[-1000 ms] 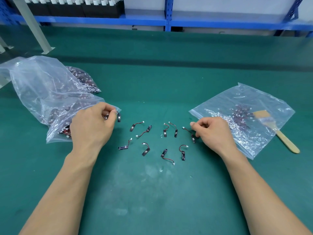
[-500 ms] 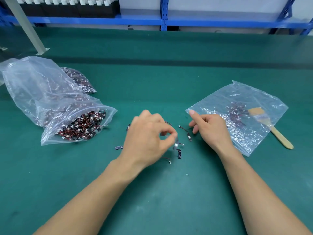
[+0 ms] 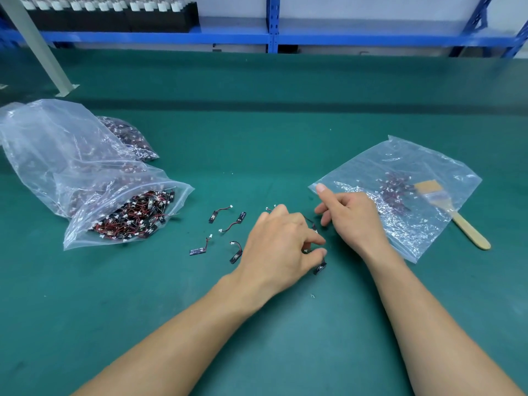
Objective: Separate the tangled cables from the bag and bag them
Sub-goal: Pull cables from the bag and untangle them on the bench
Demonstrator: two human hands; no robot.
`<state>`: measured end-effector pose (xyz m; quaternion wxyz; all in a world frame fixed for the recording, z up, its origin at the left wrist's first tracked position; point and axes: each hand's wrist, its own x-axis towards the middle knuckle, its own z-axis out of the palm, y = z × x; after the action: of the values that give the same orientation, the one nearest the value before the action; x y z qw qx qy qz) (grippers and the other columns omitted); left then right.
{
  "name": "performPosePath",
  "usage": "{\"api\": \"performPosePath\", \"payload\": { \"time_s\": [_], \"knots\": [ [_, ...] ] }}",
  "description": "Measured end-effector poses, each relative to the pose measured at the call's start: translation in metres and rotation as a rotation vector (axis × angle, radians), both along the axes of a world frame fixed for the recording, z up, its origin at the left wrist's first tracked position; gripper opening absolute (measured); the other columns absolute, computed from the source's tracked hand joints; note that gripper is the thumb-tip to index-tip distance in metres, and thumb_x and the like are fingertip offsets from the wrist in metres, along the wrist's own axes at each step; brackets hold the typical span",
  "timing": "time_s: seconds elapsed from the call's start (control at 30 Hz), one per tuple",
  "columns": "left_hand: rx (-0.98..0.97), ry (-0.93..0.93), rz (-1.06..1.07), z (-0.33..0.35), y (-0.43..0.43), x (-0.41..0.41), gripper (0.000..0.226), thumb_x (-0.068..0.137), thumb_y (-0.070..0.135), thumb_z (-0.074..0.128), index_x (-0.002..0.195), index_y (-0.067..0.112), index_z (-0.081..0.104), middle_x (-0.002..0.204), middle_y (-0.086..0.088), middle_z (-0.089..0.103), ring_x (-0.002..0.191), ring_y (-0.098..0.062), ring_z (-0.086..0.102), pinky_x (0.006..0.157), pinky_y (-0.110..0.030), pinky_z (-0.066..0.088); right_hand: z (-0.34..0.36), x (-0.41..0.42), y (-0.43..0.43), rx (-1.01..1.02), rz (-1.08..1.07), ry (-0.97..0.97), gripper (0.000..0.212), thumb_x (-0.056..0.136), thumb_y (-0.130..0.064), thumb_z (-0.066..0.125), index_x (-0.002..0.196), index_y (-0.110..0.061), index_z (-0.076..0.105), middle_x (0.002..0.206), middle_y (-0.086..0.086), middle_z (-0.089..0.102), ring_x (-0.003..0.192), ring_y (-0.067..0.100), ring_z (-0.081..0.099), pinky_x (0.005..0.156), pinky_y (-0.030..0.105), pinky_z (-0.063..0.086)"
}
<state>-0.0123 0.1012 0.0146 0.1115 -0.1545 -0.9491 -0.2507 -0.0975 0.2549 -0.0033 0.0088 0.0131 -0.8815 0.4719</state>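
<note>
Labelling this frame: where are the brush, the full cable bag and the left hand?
brush (image 3: 468, 231), head view, handle
full cable bag (image 3: 180, 190), head view, clear mouth edge
left hand (image 3: 278, 247), head view, its back

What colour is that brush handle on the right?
The wooden brush handle is pale tan, clearest in head view.

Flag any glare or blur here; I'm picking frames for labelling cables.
Head view: even light, a faint shadow beside the left hand; glare and wrinkles on the right bag veil its cables and the brush bristles; loose cables on the mat are sharp; the far shelf is softer.
</note>
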Motion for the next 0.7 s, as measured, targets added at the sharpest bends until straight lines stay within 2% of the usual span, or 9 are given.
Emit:
{"api": "performPosePath", "payload": {
  "time_s": [0.1,0.23,0.37,0.43,0.53,0.7],
  "knots": [
    [0.043,0.106,0.008,0.007,-0.017,0.001,0.017,0.090,0.045,0.066,0.095,0.035,0.079,0.080,0.012,0.061,0.082,-0.015,0.044,0.072,-0.031,0.038,-0.001,0.000,0.000,0.006,0.001,0.005,0.058,0.093,-0.066,0.053,0.061,-0.021,0.072,0.057,-0.009,0.069,0.053,-0.001,0.055,0.060,0.028,0.039],
    [0.106,0.183,0.158,0.013,-0.069,-0.005,0.016,0.089,0.038,0.064,0.084,0.031,0.077,0.077,0.014,0.060,0.078,-0.012,0.053,0.069,-0.033,0.047,-0.002,0.001,0.000,0.020,0.008,0.017,0.055,0.092,-0.059,0.058,0.054,-0.022,0.068,0.061,-0.011,0.070,0.051,0.000,0.055,0.060,0.028,0.040],
    [0.121,0.210,0.306,0.011,-0.119,-0.013,0.007,0.091,0.026,0.070,0.089,0.026,0.077,0.070,0.018,0.055,0.065,0.004,0.050,0.064,-0.028,0.037,-0.002,0.001,-0.001,0.034,0.021,0.025,0.044,0.091,-0.051,0.061,0.059,-0.022,0.070,0.059,-0.008,0.069,0.047,0.003,0.050,0.059,0.030,0.044],
    [0.132,0.193,0.354,0.005,-0.133,-0.018,0.009,0.093,0.025,0.067,0.091,0.026,0.076,0.068,0.019,0.053,0.064,-0.002,0.051,0.066,-0.031,0.039,-0.003,0.001,-0.001,0.037,0.020,0.022,0.041,0.091,-0.048,0.062,0.063,-0.020,0.071,0.058,-0.007,0.068,0.046,0.004,0.047,0.059,0.031,0.046],
    [0.114,0.150,0.398,-0.003,-0.146,-0.021,0.011,0.094,0.022,0.066,0.096,0.022,0.077,0.071,0.014,0.054,0.067,-0.019,0.053,0.073,-0.038,0.047,-0.003,0.001,-0.001,0.040,0.016,0.020,0.039,0.092,-0.045,0.063,0.064,-0.019,0.071,0.058,-0.007,0.068,0.046,0.005,0.047,0.059,0.031,0.046],
    [0.012,0.143,0.443,-0.008,-0.162,-0.026,0.014,0.096,0.020,0.063,0.101,0.018,0.076,0.076,0.007,0.055,0.074,-0.023,0.054,0.075,-0.037,0.046,-0.003,0.002,0.000,0.045,0.018,0.026,0.039,0.092,-0.043,0.064,0.063,-0.017,0.071,0.058,-0.006,0.068,0.043,0.004,0.044,0.055,0.028,0.042]
  ]
}}
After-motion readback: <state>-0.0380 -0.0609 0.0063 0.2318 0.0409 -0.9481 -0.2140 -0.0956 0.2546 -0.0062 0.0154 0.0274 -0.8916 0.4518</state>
